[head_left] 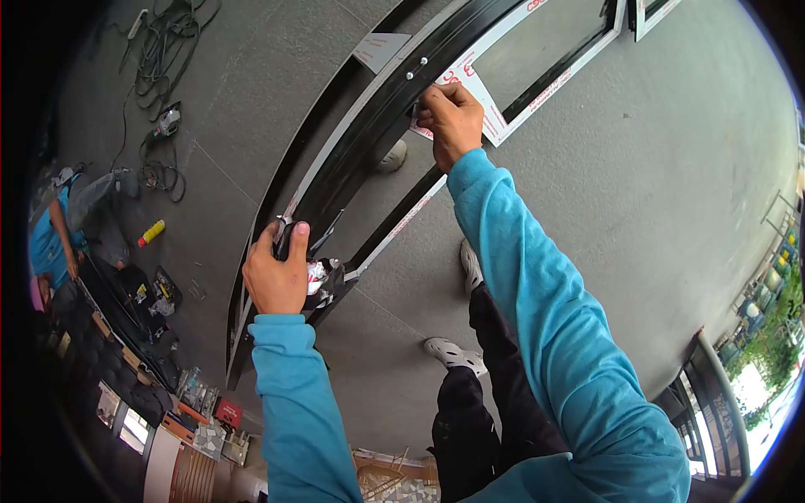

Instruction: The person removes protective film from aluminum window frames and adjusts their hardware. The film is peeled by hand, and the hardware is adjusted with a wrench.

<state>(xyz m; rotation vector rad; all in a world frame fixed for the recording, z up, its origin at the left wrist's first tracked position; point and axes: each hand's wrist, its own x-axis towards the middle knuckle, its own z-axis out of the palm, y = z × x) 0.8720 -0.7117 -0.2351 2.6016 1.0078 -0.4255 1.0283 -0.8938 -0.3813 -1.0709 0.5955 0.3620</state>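
Observation:
A long black metal frame (369, 109) runs diagonally through the upper middle, with white protective film printed in red on parts of it. Two small shiny screw heads (417, 69) show on its dark face. My left hand (277, 272) is closed around a dark part at the frame's lower end, thumb and fingers on either side. Beside it sits a crumpled bundle of red-and-white film and black material (323, 278). Further up, my right hand (453, 121) has its fingers curled in a pinch against the frame's inner edge, near the white film; what they hold is hidden.
On the grey floor (587, 218) at left lie a tangled cord (168, 63), an angle grinder (168, 121) and a yellow-and-red can (152, 233). A co-worker in a blue top (50, 243) is at far left by more black profiles. A railing (721, 402) stands at lower right.

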